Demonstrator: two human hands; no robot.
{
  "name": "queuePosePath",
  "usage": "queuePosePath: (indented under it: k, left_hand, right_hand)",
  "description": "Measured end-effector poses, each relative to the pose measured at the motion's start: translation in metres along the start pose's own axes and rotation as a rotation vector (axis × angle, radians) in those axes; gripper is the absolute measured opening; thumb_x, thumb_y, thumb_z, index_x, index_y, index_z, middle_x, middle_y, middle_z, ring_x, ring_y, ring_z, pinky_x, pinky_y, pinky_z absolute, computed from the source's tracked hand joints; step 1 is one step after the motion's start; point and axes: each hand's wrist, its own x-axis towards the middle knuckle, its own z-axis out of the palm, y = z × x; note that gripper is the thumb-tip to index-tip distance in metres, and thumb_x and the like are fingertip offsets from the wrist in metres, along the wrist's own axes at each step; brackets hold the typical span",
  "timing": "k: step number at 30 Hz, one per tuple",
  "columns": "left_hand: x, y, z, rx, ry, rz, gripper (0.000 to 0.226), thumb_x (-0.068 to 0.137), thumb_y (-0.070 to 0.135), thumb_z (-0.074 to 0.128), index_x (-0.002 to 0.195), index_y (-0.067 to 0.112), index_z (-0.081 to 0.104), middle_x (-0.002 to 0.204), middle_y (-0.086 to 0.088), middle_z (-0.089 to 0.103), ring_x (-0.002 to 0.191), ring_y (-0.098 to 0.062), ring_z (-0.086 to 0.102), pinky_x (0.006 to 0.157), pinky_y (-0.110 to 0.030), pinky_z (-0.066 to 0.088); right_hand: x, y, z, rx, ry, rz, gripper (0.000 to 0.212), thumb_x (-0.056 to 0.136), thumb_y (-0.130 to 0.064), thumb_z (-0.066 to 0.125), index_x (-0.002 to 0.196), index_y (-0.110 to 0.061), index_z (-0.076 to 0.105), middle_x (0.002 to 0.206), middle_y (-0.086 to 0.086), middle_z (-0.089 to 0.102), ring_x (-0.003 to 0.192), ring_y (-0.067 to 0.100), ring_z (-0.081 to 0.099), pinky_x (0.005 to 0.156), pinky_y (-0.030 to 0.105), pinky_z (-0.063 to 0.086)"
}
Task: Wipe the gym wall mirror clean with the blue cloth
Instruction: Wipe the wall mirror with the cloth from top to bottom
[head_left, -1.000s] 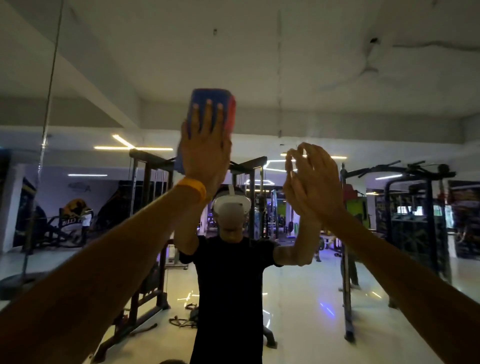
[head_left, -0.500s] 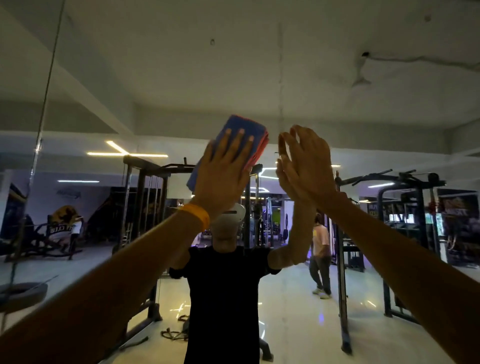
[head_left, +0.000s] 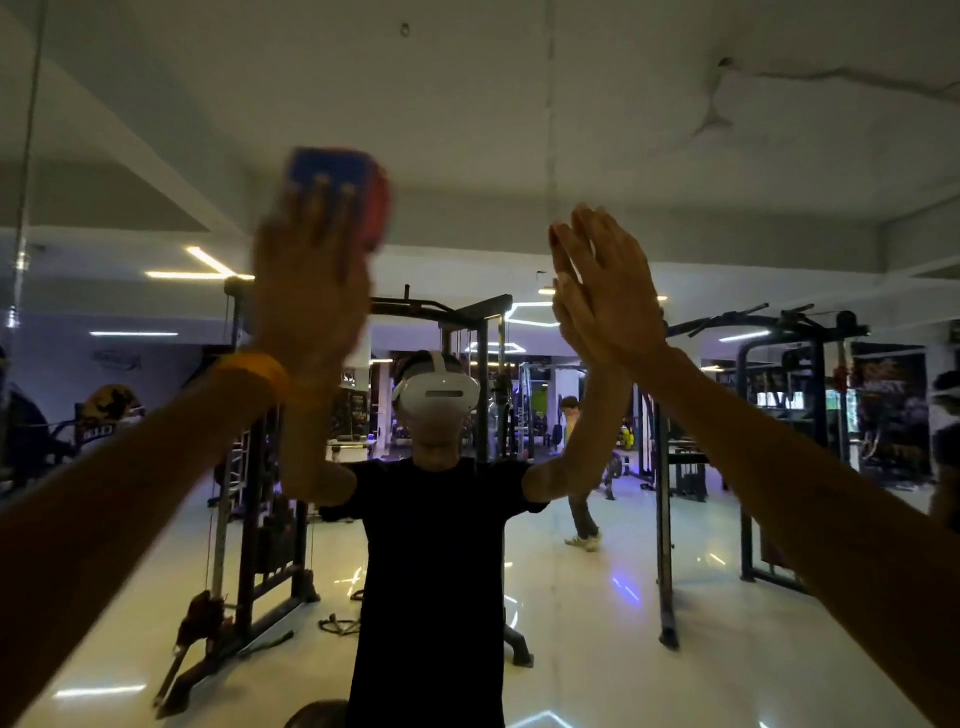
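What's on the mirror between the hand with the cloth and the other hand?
Nothing, in the head view: bare mirror glass between the left hand pressing the blue cloth and the right hand.

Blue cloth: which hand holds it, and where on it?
The left hand presses the blue cloth to the mirror, flat fingers across its lower half; the right hand holds nothing.

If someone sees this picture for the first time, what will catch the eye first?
The blue cloth, upper left of centre, is pressed to the mirror by the blurred left hand. Right of centre, the right hand is raised flat at the glass. Between them, low in the middle, the reflection shows a white headset above a black shirt.
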Motion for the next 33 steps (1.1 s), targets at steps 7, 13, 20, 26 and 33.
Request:
queuePosePath:
  k: [7, 13, 20, 26, 33]
  left_hand:
    - [-0.057, 0.043, -0.001, -0.021, -0.005, -0.135, 0.068, 0.108, 0.045, 0.020, 0.166, 0.010, 0.009, 0.172, -0.019, 0.008, 0.159, -0.040, 0.006, 0.128, -0.057, 0.011]
    - [-0.077, 0.012, 0.003, -0.154, -0.132, 0.134, 0.080, 0.106, 0.060, 0.033, 0.165, 0.011, 0.014, 0.173, -0.012, 0.010, 0.160, -0.031, 0.006, 0.129, -0.055, 0.011]
    - [-0.111, 0.060, 0.012, -0.084, -0.100, -0.061, 0.073, 0.110, 0.051, 0.026, 0.166, 0.010, 0.003, 0.173, -0.015, 0.002, 0.161, -0.031, -0.001, 0.130, -0.052, 0.006]
    - [-0.125, 0.007, 0.009, -0.031, -0.062, 0.024, 0.064, 0.111, 0.040, 0.026, 0.166, 0.013, 0.007, 0.172, -0.018, 0.008, 0.159, -0.032, 0.001, 0.130, -0.052, 0.003]
    - [-0.185, 0.111, 0.017, -0.088, -0.163, 0.209, 0.064, 0.108, 0.036, 0.021, 0.166, 0.011, 0.008, 0.172, -0.018, 0.002, 0.159, -0.039, 0.002, 0.129, -0.053, -0.006]
  right_hand:
    - [-0.021, -0.027, -0.002, 0.016, 0.008, 0.083, 0.053, 0.106, -0.033, 0.040, 0.155, -0.013, 0.042, 0.164, 0.017, 0.035, 0.154, 0.035, 0.028, 0.123, 0.060, 0.022]
    - [-0.053, -0.027, -0.013, 0.027, -0.047, 0.071, 0.054, 0.105, -0.030, 0.044, 0.156, -0.014, 0.041, 0.165, 0.015, 0.033, 0.155, 0.034, 0.024, 0.125, 0.057, 0.019]
    - [-0.121, -0.045, -0.025, 0.094, -0.029, 0.116, 0.052, 0.107, -0.044, 0.036, 0.154, -0.022, 0.029, 0.163, 0.013, 0.030, 0.151, 0.037, 0.027, 0.119, 0.068, 0.025]
    - [-0.141, -0.046, -0.025, 0.061, -0.093, 0.154, 0.059, 0.104, -0.037, 0.040, 0.159, -0.020, 0.029, 0.168, 0.014, 0.025, 0.157, 0.036, 0.019, 0.121, 0.067, 0.019]
    - [-0.161, -0.041, -0.033, 0.017, -0.156, 0.142, 0.058, 0.102, -0.032, 0.049, 0.156, -0.015, 0.035, 0.166, 0.018, 0.031, 0.155, 0.038, 0.025, 0.118, 0.067, 0.025]
